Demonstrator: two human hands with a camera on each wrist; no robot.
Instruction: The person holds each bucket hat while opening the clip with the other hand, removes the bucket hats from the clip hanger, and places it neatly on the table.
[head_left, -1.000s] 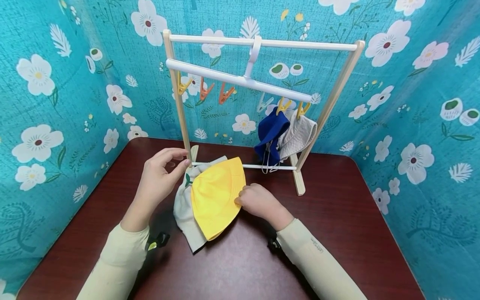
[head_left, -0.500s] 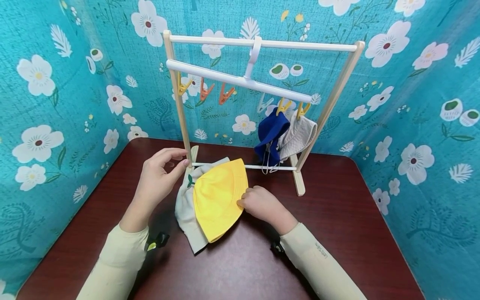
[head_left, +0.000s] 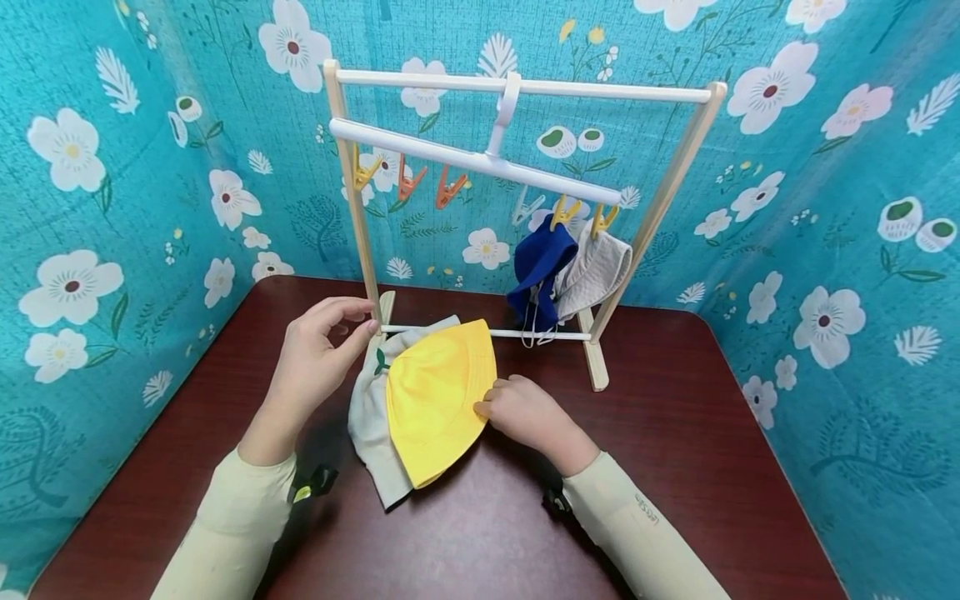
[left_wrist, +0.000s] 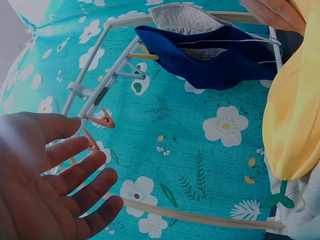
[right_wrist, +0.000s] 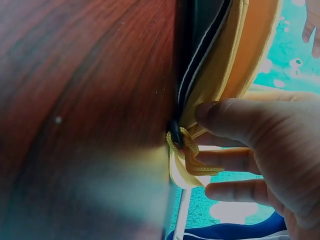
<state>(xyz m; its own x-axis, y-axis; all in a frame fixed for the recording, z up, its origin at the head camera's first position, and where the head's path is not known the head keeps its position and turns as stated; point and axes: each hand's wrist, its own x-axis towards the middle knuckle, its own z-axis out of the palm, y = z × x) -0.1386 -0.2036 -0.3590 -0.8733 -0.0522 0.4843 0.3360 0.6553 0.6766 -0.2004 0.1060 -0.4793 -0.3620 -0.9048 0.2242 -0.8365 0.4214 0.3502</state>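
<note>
Yellow hat (head_left: 435,404) lies on grey hat (head_left: 370,433) at rack's (head_left: 615,91) base; R hand (head_left: 528,417) pinches its brim (head_left: 480,367), prob. to steady it w/o crushing crown (head_left: 422,375). L hand (head_left: 315,354), fingers relaxed, holds nothing nr rack's post (head_left: 363,242). Blue hat (head_left: 542,258) hangs b/c yellow clip (head_left: 562,216) grips it.

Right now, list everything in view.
Glossy table: one, dark red, beneath
Wooden rack: one, tan, on table
Plastic hanger: one, white, on rack
Plastic clips: six, yellow, orange and pale, along hanger
Clipped cloth hats: two, blue and grey, rack's right
Brimmed cloth hat: one, yellow, table centre
Loose cloth hat: one, grey, under yellow hat
Floral cloth backdrop: one, teal, surrounding
Gadgets: two, black, at wrists
Sleeves: two, cream, forearms
Left hand: one, by rack
Right hand: one, pinching yellow hat
</note>
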